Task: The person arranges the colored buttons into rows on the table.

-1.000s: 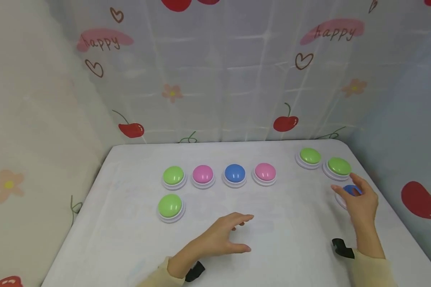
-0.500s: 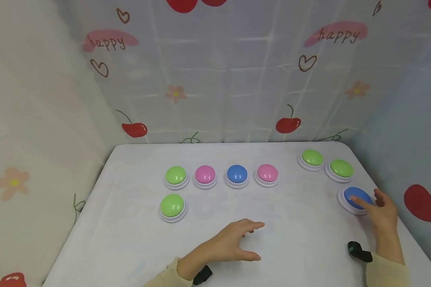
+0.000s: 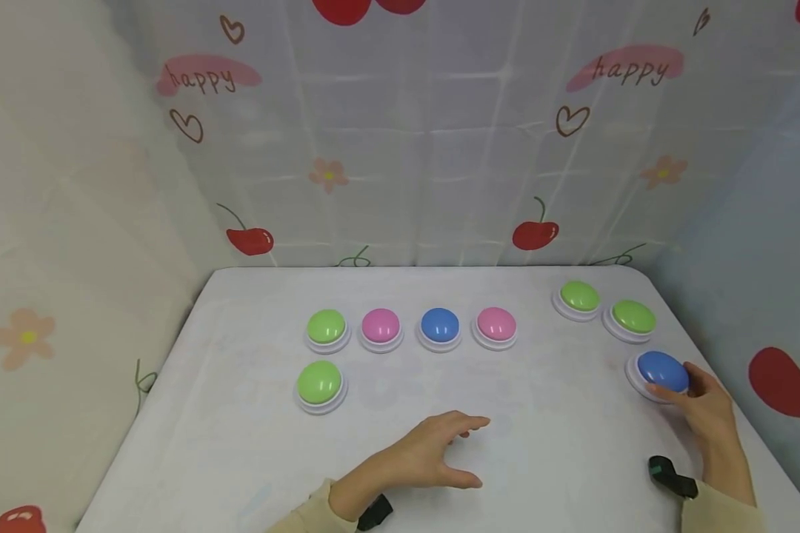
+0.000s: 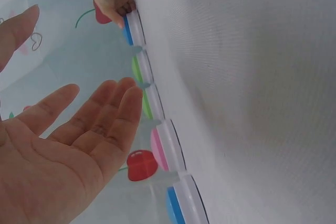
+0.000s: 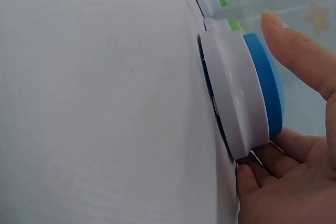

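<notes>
My right hand (image 3: 710,411) is at the right side of a blue push button (image 3: 662,371) with a round white base, near the table's right edge. In the right wrist view, the fingers (image 5: 281,163) lie against the button's side and base, while the thumb (image 5: 302,53) stands apart from the blue dome (image 5: 266,85). My left hand (image 3: 430,453) hovers over the front middle of the table, thumb and fingers spread, with nothing between them. The left wrist view shows its palm (image 4: 47,174) and loosely bent fingers.
Two green buttons (image 3: 580,296) stand behind the blue one. A back row holds a green button (image 3: 326,326), a pink button (image 3: 381,325), another blue button (image 3: 440,324) and another pink button (image 3: 496,323). One green button (image 3: 319,381) sits in front. Printed curtains (image 3: 407,148) surround the white table (image 3: 240,370).
My right hand has drawn back from over the blue button to its right side, and its fingers have come in close to the base. The left hand has hardly moved.
</notes>
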Motion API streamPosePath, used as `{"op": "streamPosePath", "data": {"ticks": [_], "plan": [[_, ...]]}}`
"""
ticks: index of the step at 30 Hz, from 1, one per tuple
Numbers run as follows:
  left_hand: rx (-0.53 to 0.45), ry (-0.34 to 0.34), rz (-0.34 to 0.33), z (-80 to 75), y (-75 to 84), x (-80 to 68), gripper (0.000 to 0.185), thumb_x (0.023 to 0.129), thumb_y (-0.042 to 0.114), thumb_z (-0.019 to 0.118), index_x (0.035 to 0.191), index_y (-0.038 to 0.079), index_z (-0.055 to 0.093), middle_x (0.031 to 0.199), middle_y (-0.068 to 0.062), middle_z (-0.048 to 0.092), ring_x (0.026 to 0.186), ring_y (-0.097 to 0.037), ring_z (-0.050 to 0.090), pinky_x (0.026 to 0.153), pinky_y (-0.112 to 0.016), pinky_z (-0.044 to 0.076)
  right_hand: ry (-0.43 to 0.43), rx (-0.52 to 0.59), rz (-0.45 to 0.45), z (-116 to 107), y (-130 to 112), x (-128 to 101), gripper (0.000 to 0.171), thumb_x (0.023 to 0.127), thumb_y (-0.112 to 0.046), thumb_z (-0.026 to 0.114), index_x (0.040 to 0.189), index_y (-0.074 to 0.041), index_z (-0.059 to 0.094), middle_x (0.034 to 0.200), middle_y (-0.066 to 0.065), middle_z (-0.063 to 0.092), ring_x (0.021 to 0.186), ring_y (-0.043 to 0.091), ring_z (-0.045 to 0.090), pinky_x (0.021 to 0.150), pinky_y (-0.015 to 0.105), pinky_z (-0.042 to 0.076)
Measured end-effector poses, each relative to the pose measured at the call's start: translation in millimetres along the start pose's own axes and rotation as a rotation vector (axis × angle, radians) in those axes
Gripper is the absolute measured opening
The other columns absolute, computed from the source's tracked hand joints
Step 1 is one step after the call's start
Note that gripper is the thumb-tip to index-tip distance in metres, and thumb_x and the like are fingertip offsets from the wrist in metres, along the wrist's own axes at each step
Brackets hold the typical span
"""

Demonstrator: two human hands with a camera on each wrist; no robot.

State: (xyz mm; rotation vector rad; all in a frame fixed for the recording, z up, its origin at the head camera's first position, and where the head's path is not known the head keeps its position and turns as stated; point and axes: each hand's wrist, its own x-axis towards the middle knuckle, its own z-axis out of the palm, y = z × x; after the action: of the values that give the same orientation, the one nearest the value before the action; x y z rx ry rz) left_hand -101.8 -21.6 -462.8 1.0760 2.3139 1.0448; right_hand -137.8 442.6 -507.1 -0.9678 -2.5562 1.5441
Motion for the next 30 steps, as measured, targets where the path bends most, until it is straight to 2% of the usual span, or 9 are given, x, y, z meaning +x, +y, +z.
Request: {"op": "streamPosePath", "data": {"ticks": [8, 21, 30], "plan": [[-0.001, -0.007, -0.017, 0.4, -1.3, 0.0, 0.074, 0.083, 0.036, 0.078, 0.146, 0.019, 0.044, 0.133, 0.000, 0.058, 0.116, -0.011, 0.057, 0.094, -0.020, 0.048, 0.005, -0.030, -0.073, 2.6, 2.7, -1.0, 0.101, 0.087, -0.035, 0.073, 0.156, -0.004, 0.006, 0.161, 0.026, 0.009, 0.147, 0.046, 0.012, 0.120, 0.058, 0.014], [0.002, -0.021, -0.015, 4.9, -4.1, -0.1, 0.074, 0.083, 0.036, 0.078, 0.146, 0.019, 0.044, 0.134, 0.000, 0.058, 0.116, -0.009, 0.058, 0.095, -0.020, 0.048, 0.051, -0.008, 0.017, 2.6, 5.0, 3.5, 0.095, 0.087, -0.041, 0.072, 0.157, -0.013, 0.015, 0.163, 0.016, 0.010, 0.150, 0.039, 0.012, 0.120, 0.053, 0.016], [0.014, -0.016, -0.018, 3.7, -3.7, 0.6, 0.073, 0.082, 0.036, 0.078, 0.145, 0.018, 0.045, 0.133, 0.000, 0.059, 0.116, -0.009, 0.058, 0.096, -0.021, 0.048, 0.110, 0.037, 0.068, 2.9, 4.8, 0.8, 0.091, 0.084, -0.039, 0.075, 0.156, -0.021, 0.022, 0.163, 0.011, 0.016, 0.150, 0.033, 0.017, 0.121, 0.050, 0.019]]}}
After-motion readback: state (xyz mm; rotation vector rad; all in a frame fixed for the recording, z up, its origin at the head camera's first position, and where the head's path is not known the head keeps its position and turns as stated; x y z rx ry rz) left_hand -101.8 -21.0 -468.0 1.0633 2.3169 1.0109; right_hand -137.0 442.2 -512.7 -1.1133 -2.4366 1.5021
